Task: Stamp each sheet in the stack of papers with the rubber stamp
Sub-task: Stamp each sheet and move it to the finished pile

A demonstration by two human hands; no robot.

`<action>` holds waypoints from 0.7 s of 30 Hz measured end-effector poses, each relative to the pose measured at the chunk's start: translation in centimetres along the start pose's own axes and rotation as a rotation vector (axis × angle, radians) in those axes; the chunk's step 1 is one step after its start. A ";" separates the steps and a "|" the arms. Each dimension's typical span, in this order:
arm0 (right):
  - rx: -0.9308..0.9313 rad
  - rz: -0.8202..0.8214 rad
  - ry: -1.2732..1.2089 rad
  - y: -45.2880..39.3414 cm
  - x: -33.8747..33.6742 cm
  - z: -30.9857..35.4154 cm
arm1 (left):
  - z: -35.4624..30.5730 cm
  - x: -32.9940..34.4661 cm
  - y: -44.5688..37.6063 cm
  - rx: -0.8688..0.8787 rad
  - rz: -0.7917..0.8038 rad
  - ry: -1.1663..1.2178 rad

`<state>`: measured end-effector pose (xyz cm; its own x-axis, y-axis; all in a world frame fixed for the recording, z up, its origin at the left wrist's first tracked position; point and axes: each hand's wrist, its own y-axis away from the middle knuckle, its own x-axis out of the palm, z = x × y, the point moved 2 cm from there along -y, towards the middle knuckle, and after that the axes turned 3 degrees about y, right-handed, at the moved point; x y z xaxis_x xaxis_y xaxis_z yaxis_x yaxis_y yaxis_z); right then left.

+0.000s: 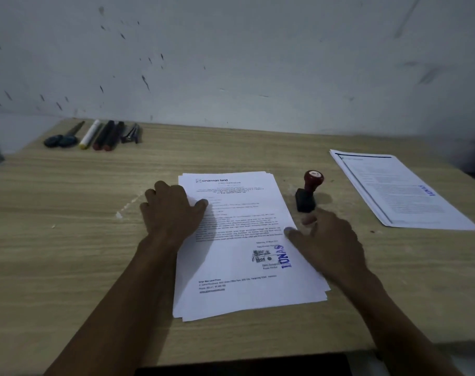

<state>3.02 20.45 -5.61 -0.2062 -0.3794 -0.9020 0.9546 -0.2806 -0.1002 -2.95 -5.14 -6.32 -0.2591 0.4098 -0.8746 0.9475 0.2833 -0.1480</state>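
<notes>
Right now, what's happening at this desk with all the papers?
A person is stamping papers. The left hand rests flat on the stack of papers, whose top sheet already carries a blue stamp mark. The right hand touches that sheet's right edge, its fingers on the paper. The rubber stamp stands unheld beside the stack. Another pile of stamped sheets lies to the right.

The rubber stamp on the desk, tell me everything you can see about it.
The rubber stamp has a rounded reddish-brown handle, glossy like varnished wood or plastic, with a pale label on its cap, and a black rectangular base. It stands on the wooden desk, leaning slightly right, just right of the stack of papers and left of the second pile. Neither hand touches it; the right hand lies just in front of it.
</notes>
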 end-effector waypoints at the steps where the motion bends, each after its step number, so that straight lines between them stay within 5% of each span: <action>1: -0.024 0.015 0.040 0.5 0.3 0.1 | -0.1 0.0 0.2 0.002 0.007 0.001; 5: -0.051 -0.007 0.068 1.7 0.9 0.6 | -0.4 0.0 0.5 -0.030 0.028 0.069; 14: 0.037 -0.149 -0.371 1.3 0.3 -0.1 | -0.4 0.0 0.6 -0.077 0.005 0.124; 21: -0.048 -0.228 -0.350 1.4 0.4 -0.2 | -0.3 0.2 0.6 -0.071 -0.011 0.136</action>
<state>4.32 20.11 -6.25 -0.4658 -0.5910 -0.6586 0.8834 -0.3539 -0.3072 -2.53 -4.64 -6.49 -0.2973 0.5185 -0.8017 0.9301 0.3469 -0.1205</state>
